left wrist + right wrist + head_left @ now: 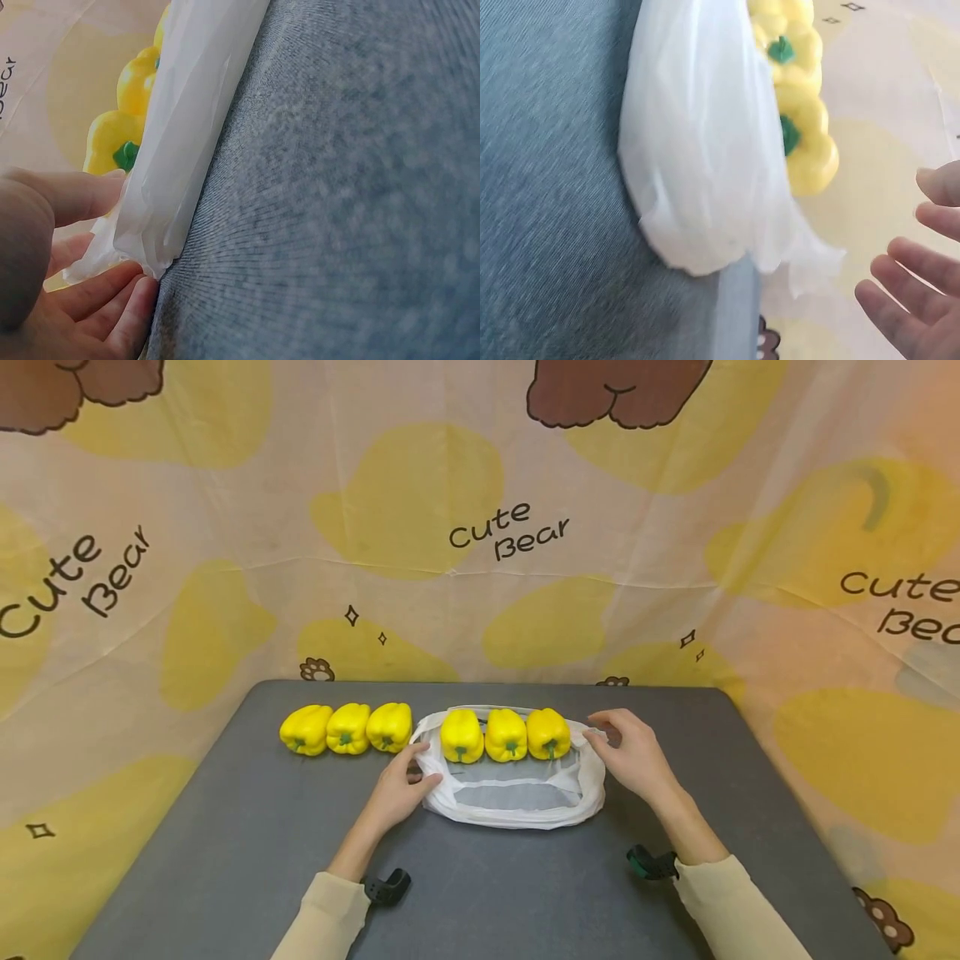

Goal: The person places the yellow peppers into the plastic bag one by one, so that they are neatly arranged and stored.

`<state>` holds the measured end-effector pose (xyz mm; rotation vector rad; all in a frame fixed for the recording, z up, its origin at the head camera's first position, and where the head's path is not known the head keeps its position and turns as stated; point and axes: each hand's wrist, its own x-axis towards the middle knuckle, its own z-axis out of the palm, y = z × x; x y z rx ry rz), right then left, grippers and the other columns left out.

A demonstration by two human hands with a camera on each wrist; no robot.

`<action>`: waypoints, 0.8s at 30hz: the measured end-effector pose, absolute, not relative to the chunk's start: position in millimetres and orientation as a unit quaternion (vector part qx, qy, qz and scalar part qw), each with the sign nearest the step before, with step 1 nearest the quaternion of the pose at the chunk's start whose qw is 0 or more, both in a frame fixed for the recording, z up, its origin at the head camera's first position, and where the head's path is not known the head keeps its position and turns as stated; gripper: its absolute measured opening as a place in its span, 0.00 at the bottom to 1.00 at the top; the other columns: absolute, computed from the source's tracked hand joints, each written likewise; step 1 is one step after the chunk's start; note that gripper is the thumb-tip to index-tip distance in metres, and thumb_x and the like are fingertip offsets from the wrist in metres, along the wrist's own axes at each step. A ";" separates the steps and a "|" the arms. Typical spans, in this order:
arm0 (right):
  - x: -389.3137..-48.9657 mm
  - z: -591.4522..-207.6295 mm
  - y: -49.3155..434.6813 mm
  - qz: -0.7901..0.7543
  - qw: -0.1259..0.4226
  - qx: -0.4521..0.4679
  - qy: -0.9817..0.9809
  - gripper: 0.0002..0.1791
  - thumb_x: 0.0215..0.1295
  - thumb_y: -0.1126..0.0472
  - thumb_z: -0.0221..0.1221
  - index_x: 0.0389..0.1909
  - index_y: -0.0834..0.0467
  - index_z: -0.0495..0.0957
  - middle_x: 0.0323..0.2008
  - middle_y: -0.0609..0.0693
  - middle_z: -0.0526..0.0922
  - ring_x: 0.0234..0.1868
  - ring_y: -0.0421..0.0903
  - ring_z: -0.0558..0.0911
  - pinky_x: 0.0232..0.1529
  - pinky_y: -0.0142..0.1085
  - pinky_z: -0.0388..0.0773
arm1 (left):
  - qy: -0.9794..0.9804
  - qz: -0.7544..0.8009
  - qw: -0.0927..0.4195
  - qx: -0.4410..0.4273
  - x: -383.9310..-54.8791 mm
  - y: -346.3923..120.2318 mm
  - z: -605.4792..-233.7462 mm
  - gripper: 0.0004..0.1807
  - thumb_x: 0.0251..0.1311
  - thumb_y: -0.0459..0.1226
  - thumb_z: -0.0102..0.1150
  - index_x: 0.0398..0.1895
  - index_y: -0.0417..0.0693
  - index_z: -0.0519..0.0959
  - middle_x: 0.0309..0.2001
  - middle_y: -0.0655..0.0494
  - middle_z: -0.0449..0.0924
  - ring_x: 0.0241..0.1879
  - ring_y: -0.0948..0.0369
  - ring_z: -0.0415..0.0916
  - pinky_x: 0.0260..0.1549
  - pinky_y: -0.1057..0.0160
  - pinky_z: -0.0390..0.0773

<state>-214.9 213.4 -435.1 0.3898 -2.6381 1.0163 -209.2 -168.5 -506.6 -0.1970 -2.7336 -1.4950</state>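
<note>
A white plastic bag (517, 817) lies on the table with its mouth spread wide. Three yellow bell peppers (506, 733) with green stems sit in a row along the far side of its opening. At the bag's left end is my left hand (396, 789), thumb and fingers spread apart; in the left wrist view its fingertips (139, 289) touch the plastic. My right hand (636, 758) hovers beside the bag's right rim, fingers apart and holding nothing. The right wrist view shows a gap between these fingers and the crumpled bag end (810, 259).
Three more yellow bell peppers (347, 728) stand side by side left of the bag. The dark grey table (517, 893) ends at a patterned cloth backdrop (405, 502) behind and at the sides. Black bands (388, 887) are worn on both wrists.
</note>
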 end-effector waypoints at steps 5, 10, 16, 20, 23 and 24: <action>-214.3 -442.8 225.3 0.340 0.144 0.125 -0.921 0.19 0.70 0.57 0.64 0.57 0.62 0.80 0.56 0.61 0.79 0.54 0.63 0.78 0.52 0.57 0.78 | -0.877 -0.477 0.008 -0.063 -209.1 -168.5 -506.1 0.32 0.65 0.40 0.67 0.71 0.45 0.69 0.64 0.39 0.73 0.57 0.45 0.77 0.56 0.45 0.78; -211.4 -453.0 232.0 0.355 0.104 0.117 -0.922 0.24 0.68 0.57 0.65 0.61 0.63 0.76 0.61 0.63 0.73 0.59 0.64 0.75 0.56 0.60 0.76 | -0.877 -0.477 0.006 -0.061 -208.7 -168.1 -504.9 0.32 0.65 0.40 0.67 0.71 0.45 0.69 0.63 0.38 0.73 0.57 0.44 0.77 0.56 0.45 0.78; -211.0 -470.1 233.7 0.394 0.064 0.110 -0.910 0.27 0.69 0.56 0.66 0.64 0.62 0.74 0.66 0.64 0.68 0.64 0.64 0.71 0.58 0.60 0.76 | -0.877 -0.476 0.008 -0.061 -208.5 -167.9 -505.7 0.32 0.65 0.40 0.67 0.71 0.45 0.70 0.63 0.39 0.74 0.56 0.45 0.78 0.55 0.45 0.79; -212.2 -478.9 232.5 0.407 0.049 0.115 -0.905 0.27 0.68 0.56 0.67 0.65 0.62 0.75 0.66 0.65 0.68 0.61 0.64 0.73 0.56 0.59 0.78 | -0.878 -0.475 0.005 -0.060 -208.3 -167.9 -504.9 0.32 0.65 0.40 0.67 0.71 0.45 0.70 0.63 0.39 0.74 0.56 0.44 0.78 0.55 0.44 0.79; -213.8 -482.7 230.9 0.406 0.044 0.125 -0.904 0.27 0.68 0.57 0.67 0.65 0.62 0.75 0.65 0.66 0.69 0.59 0.63 0.75 0.56 0.57 0.79 | -0.879 -0.474 0.003 -0.059 -208.5 -167.8 -504.7 0.32 0.65 0.40 0.67 0.71 0.45 0.70 0.63 0.39 0.74 0.57 0.45 0.77 0.56 0.45 0.78; -213.9 -483.5 230.2 0.406 0.041 0.126 -0.904 0.27 0.67 0.57 0.67 0.64 0.62 0.75 0.65 0.67 0.69 0.60 0.63 0.75 0.57 0.57 0.79 | -0.879 -0.474 0.002 -0.058 -208.8 -167.9 -504.8 0.32 0.65 0.40 0.68 0.71 0.46 0.70 0.63 0.39 0.74 0.57 0.45 0.77 0.56 0.45 0.78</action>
